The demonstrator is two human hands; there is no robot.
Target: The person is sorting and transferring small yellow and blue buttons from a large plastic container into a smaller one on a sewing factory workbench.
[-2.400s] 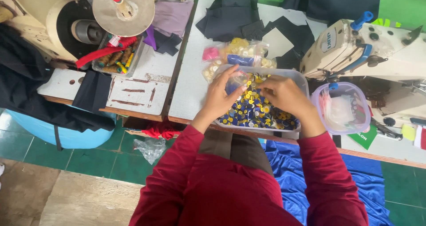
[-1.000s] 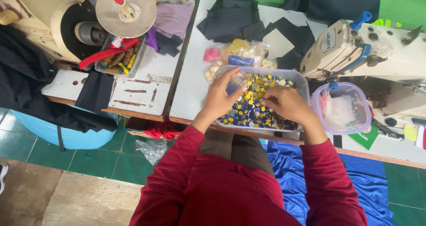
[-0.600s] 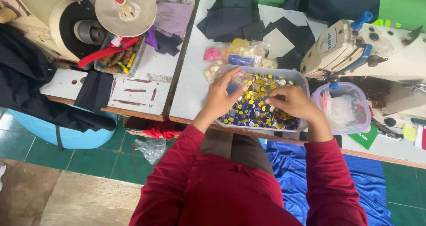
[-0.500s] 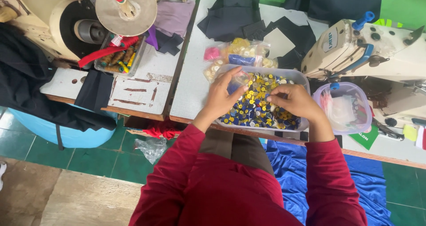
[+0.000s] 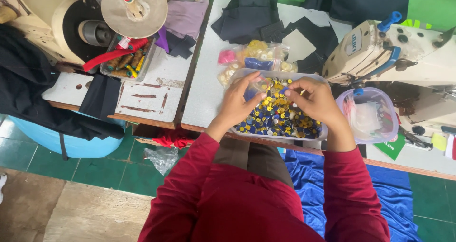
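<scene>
A clear plastic tub [image 5: 319, 133] full of yellow and blue buttons [image 5: 280, 116] sits at the near edge of a white table [image 5: 204, 90]. Both my hands are inside it. My left hand [image 5: 240, 102] rests on the buttons at the tub's left side, with thumb and fingers spread toward the middle. On the right side, my right hand [image 5: 313, 99] has its fingertips curled together over the far part of the pile. Whether they pinch a button is hidden. My red sleeves [image 5: 190, 175] reach in from below.
Small bags of buttons [image 5: 251, 56] lie just beyond the tub, with dark fabric pieces [image 5: 247, 18] farther back. A round clear container [image 5: 368, 116] and a cream sewing machine [image 5: 380, 52] stand to the right. Another machine and a thread tray [image 5: 126, 61] are on the left. Blue cloth [image 5: 313, 175] lies below.
My right hand has shifted from the tub's middle toward its far side, and both hands' fingertips have drawn closer together over the buttons. The tub has stayed put.
</scene>
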